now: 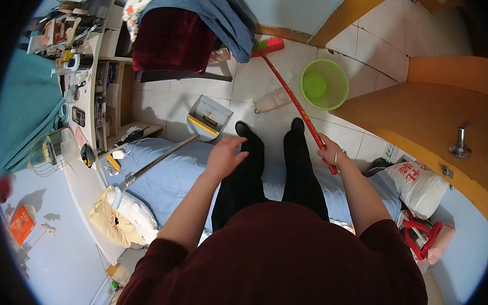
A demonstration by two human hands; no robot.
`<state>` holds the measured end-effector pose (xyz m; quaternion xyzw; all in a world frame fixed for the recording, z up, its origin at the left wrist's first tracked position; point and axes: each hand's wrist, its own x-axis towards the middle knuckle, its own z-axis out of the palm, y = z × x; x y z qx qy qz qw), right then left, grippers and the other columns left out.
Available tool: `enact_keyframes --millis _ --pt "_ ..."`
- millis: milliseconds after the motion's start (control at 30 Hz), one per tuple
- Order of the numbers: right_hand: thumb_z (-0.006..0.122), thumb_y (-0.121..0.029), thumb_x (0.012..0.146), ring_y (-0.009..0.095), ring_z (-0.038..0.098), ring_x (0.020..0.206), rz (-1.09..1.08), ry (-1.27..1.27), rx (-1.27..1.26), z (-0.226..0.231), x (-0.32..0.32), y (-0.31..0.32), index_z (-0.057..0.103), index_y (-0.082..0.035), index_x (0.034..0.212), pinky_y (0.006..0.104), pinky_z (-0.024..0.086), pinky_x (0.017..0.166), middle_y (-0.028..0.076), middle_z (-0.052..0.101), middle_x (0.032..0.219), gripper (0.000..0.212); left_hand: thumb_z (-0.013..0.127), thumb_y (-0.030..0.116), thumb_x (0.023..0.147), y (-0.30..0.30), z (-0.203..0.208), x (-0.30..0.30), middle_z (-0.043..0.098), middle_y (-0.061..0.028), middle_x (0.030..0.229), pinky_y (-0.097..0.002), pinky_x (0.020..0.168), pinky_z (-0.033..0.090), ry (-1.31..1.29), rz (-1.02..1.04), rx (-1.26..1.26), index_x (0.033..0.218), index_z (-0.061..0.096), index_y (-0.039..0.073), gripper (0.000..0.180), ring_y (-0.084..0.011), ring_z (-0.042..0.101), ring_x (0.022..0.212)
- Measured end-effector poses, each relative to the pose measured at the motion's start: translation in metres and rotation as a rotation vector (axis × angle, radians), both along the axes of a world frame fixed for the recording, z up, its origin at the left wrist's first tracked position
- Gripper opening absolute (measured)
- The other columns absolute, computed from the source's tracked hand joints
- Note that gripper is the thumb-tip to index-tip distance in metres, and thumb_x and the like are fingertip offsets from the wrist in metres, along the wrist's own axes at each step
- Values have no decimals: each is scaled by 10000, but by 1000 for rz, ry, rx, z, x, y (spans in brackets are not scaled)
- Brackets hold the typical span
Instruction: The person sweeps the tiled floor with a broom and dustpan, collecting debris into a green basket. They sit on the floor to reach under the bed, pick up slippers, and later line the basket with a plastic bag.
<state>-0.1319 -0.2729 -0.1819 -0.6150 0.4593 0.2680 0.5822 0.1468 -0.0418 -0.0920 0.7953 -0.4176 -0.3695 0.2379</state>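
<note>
My right hand (332,151) is wrapped round the upper end of the red handle of a broom (297,102). The broom slants away from me, and its red and green head (268,46) rests on the tiles near the chair. Over my left thigh hovers my left hand (225,158), its fingers apart and nothing in them. A long-handled grey dustpan (218,113) with a yellow lip stands on the floor to the left, some dark bits inside. Its metal handle (162,157) leans across the blue bed sheet.
A light green bin (342,91) stands right of the broom, beside a wooden door (419,118). A pale pink object (273,100) lies by my feet. The chair (175,42) bears dark red cloth; a cluttered desk (92,81) is left. White bag (418,185) sits right.
</note>
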Motion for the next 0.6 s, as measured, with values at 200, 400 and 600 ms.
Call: enact_keyframes --millis 200,400,600 --pt "563 -112 847 188 537 496 -153 21 70 -18 -2 20 208 -140 1447 333 466 446 145 594 772 697 682 172 787 -33 -93 -50 643 -137 933 -349 742 502 161 -63 161 1058 638 62 295 -265 640 847" --pt "568 -119 857 203 597 555 -288 120 119 -53 -41 79 216 -141 1451 335 493 487 156 616 847 691 658 188 809 -27 -257 -27 679 -114 944 -338 760 504 161 259 248 1013 670 85 230 -247 659 835" --pt "609 -125 809 271 644 629 -258 265 -67 -74 -44 122 409 -107 1338 372 520 603 197 642 918 565 623 230 801 -42 -451 35 689 -90 926 -371 789 502 -30 306 450 964 684 132 200 -268 648 883"
